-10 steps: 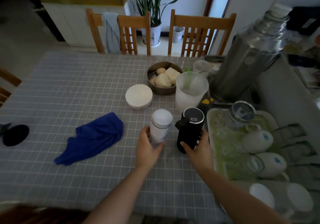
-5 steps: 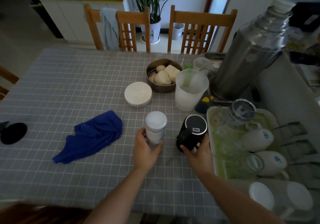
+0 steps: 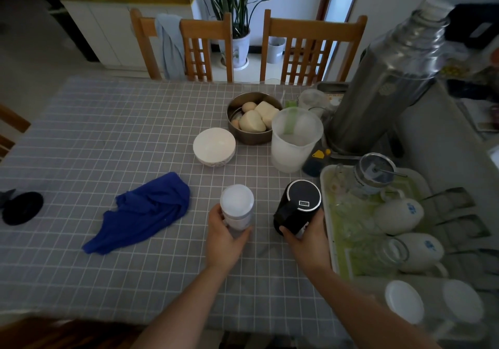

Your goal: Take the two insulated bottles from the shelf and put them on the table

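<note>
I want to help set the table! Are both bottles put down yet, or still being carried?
Nearly done. Both are off the shelf and over the table. The left hand grips the white insulated bottle; the right hand grips the black insulated bottle, which is tilted. Whether either touches the table is unclear. Left: stand them up and let go.

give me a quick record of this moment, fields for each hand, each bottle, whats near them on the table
left hand: wrapped around the white bottle, low on its body
right hand: gripping the black bottle from below
white bottle: upright, over the table; contact with it is hidden
black bottle: tilted, top leaning away from the person
left of bottles: blue cloth, crumpled
right of bottles: tray with mugs
behind bottles: white bowl, frosted jug
</note>
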### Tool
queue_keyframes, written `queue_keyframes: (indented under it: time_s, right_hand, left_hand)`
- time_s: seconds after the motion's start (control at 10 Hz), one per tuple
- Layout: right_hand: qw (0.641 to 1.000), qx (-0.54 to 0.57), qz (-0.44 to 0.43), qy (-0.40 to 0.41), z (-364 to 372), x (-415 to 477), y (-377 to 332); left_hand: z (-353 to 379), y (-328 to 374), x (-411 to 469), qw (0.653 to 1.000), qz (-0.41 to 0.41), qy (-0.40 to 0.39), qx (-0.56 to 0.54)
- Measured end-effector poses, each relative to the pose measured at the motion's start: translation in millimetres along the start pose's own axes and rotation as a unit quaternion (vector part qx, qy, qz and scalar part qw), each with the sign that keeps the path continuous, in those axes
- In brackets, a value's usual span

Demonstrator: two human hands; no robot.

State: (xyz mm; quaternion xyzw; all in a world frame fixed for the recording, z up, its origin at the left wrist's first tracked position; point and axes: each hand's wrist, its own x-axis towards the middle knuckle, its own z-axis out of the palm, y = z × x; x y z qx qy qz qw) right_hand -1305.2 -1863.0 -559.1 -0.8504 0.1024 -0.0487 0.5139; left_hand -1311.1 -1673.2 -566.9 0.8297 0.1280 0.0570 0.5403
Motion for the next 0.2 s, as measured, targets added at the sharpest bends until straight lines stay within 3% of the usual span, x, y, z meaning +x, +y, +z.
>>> queue_keyframes:
  time_s: [0.2]
  right_hand:
    - [0.999,0.018,0.037,-0.006,-3.7,-4.3,-6.0]
  left_hand:
    - [-2.0,11.5,-6.5,0.999,0.002,0.035,0.023]
